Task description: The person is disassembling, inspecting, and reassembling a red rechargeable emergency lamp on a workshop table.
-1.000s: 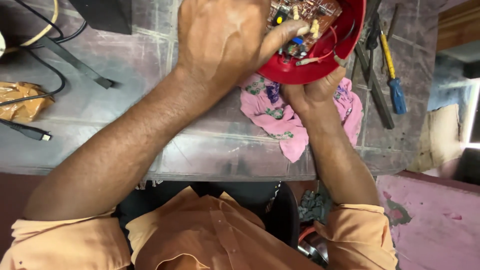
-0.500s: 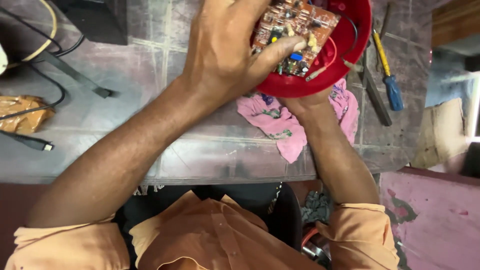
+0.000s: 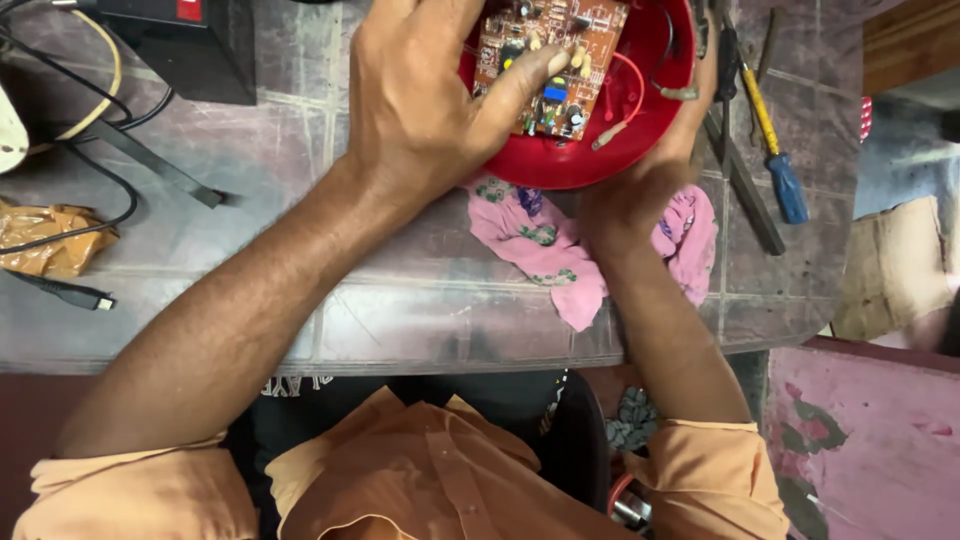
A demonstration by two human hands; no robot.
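A red round plastic shell (image 3: 640,130) sits above the table's far side, held from below and the right by my right hand (image 3: 650,175). Inside it lies a brown circuit board (image 3: 560,50) with small components and red wires. My left hand (image 3: 430,95) covers the shell's left part, its thumb pressed on the board while the fingers curl over the board's left edge. A pink flowered cloth (image 3: 545,245) lies on the table under both hands.
A blue-and-yellow screwdriver (image 3: 775,160) and dark metal tools (image 3: 740,180) lie right of the shell. A black box (image 3: 180,40) with cables (image 3: 120,170) stands at the back left, beside a crumpled brown wrapper (image 3: 50,235). The grey tabletop's near edge (image 3: 400,360) runs below.
The red shell and board have shifted lower and more toward the middle of view. My left thumb now presses on the board; both hands keep their hold.
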